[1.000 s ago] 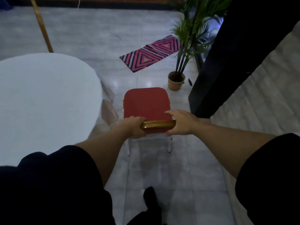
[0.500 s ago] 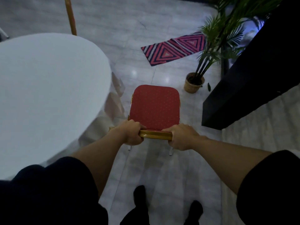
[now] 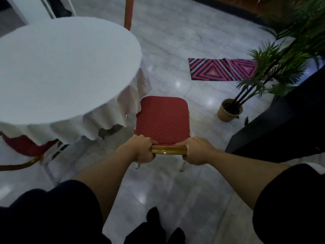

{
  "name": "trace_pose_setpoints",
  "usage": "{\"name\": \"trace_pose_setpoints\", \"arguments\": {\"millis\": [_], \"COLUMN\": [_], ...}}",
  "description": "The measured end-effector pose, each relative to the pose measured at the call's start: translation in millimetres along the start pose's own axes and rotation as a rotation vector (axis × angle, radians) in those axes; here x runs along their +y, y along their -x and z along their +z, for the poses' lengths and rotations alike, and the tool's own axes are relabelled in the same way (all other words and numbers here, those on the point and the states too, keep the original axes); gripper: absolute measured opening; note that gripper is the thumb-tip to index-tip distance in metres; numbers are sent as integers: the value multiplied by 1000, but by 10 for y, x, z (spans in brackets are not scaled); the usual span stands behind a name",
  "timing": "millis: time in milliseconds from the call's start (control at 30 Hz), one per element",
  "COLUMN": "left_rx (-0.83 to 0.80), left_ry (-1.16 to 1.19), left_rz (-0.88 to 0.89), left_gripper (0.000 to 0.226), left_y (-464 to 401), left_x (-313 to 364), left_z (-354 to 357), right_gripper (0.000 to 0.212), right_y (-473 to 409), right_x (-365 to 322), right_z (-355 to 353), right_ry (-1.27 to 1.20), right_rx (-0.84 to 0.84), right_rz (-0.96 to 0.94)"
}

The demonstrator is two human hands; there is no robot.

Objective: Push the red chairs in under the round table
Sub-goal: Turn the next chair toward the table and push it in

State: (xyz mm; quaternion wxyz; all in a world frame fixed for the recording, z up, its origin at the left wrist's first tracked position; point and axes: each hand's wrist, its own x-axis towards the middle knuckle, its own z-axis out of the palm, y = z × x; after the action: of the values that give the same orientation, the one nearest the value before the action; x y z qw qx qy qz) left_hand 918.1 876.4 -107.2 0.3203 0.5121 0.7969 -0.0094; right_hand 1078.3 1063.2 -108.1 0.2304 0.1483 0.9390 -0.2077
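A red chair [image 3: 162, 119] with a dotted seat and a gold back rail stands on the floor just right of the round table [image 3: 58, 67], which wears a white cloth. The seat's left edge touches the hanging cloth. My left hand [image 3: 142, 149] grips the left end of the gold rail and my right hand [image 3: 197, 150] grips the right end. A second red chair [image 3: 26, 148] sits partly under the table at the lower left, its seat half hidden by the cloth. A third chair's red and gold back [image 3: 128, 13] shows beyond the table.
A potted palm [image 3: 230, 110] stands on the floor to the right of the chair. A dark counter [image 3: 281, 124] runs along the right side. A pink striped rug [image 3: 223, 69] lies further back. My feet [image 3: 165, 228] are on pale tiles behind the chair.
The view has swung left, bringing the table nearer centre. The chair now sits closer to the table, its seat edge reaching the cloth. Both hands keep their grip on the rail.
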Motion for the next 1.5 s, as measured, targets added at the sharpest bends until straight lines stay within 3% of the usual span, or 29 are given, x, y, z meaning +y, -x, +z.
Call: {"name": "trace_pose_setpoints", "arguments": {"millis": [133, 400, 700, 767, 1033, 1233, 1367, 1433, 1500], "left_rx": [36, 60, 173, 189, 289, 330, 348, 333, 337], "left_ry": [42, 146, 267, 306, 446, 464, 528, 548, 559], "left_rz": [-43, -163, -398, -445, -552, -544, -541, -559, -574], "left_gripper": [28, 26, 32, 33, 15, 44, 22, 4, 8], "left_y": [4, 0, -341, -424, -588, -672, -793, -861, -917], "left_x": [159, 497, 1315, 1528, 2059, 1999, 1753, 1589, 1380], "left_z": [95, 210, 285, 313, 384, 396, 231, 118, 29], "right_gripper": [58, 61, 35, 41, 39, 30, 61, 65, 61], "right_y": [-19, -70, -283, -292, -417, -555, -823, -1052, -1272], "right_x": [188, 499, 1190, 1343, 1593, 1579, 1467, 1412, 1307], "right_z": [-55, -179, -648, -768, -996, -1099, -1266, -1310, -1368], "right_ry": [55, 145, 277, 281, 390, 427, 410, 404, 412], "right_rx": [-9, -53, -140, -173, -228, -280, -260, -240, -229], "right_rz": [-69, -213, -445, -507, -657, -683, -680, -684, -682]}}
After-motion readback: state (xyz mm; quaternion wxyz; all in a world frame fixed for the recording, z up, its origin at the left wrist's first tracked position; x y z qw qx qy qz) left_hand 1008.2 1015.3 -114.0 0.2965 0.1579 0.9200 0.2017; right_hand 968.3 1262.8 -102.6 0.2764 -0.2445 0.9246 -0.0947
